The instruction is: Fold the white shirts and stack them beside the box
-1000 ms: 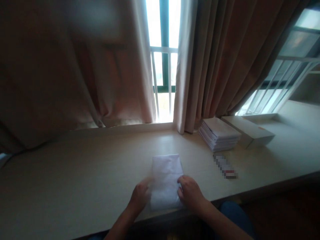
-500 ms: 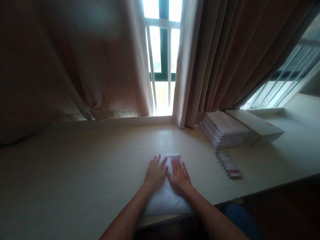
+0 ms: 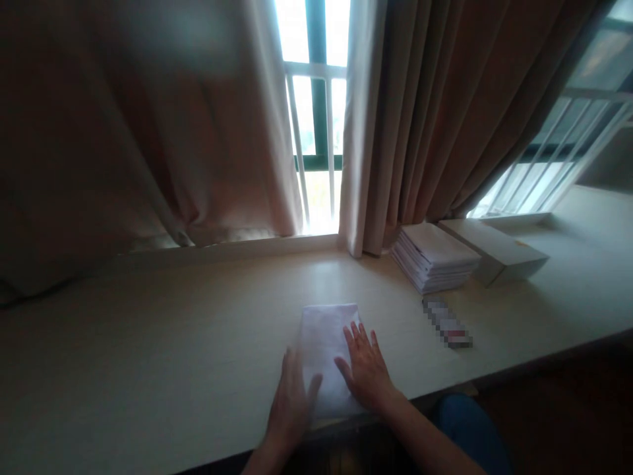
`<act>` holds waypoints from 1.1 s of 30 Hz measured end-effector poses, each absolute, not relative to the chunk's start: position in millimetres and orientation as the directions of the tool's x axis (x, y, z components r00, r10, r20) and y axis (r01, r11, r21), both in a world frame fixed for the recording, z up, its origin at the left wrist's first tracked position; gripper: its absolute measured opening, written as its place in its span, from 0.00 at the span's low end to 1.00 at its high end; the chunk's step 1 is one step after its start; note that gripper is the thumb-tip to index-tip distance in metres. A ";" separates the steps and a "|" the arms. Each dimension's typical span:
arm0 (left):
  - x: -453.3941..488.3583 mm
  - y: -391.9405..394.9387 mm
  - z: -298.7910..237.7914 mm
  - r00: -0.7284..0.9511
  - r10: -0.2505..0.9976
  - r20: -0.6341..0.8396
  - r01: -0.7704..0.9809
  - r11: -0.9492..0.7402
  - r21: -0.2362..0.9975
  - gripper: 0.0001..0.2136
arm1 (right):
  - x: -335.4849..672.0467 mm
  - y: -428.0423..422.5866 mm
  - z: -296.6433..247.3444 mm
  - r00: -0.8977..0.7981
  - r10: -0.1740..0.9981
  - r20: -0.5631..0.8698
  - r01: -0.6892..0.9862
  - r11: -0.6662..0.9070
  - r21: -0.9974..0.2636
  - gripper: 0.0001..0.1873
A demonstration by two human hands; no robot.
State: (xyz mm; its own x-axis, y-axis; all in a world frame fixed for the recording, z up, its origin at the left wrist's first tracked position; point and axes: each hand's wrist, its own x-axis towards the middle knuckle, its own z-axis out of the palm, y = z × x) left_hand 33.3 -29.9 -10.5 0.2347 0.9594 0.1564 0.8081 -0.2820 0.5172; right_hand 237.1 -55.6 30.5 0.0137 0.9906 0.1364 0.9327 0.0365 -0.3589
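Observation:
A folded white cloth (image 3: 326, 336) lies flat near the front edge of the pale tabletop. My right hand (image 3: 364, 363) rests on its right side, palm down with the fingers spread. At the cloth's lower left side is my left hand (image 3: 293, 396), somewhat blurred, its thumb apart from the fingers and nothing held. Whether the left hand touches the cloth I cannot tell. Part of the cloth's right edge is hidden under my right hand.
At the back right, a stack of folded white cloths (image 3: 435, 257) stands beside a white box (image 3: 494, 251). A pixelated oblong item (image 3: 448, 323) lies in front of them. Long curtains (image 3: 198, 132) hang along the table's back edge, before a barred window (image 3: 316, 119).
My left hand has slid off the cloth's upper part toward me and to its left side. The right hand has shifted slightly right and nearer. The view has moved slightly.

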 end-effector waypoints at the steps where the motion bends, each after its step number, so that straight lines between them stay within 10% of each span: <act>1: 31.2 -46.7 -13.9 0.207 0.968 0.142 0.795 -0.250 0.553 0.34 | 233.0 -68.6 28.7 -0.003 0.991 0.136 0.932 0.052 -0.358 0.38; 14: 29.5 -67.8 10.8 -0.133 0.984 -0.122 0.713 0.180 0.678 0.19 | 213.6 -100.3 25.7 -0.009 0.999 0.032 0.928 0.020 -0.371 0.37; 24: 48.4 34.2 21.1 0.260 0.964 0.057 0.834 -0.254 0.490 0.27 | 229.2 -18.4 63.8 -0.037 0.994 0.103 0.946 0.068 -0.316 0.35; 33: 79.4 68.0 -3.2 0.214 0.977 0.016 0.918 -0.207 0.338 0.27 | 234.8 13.9 18.1 0.062 0.998 0.016 0.932 -0.052 -0.360 0.34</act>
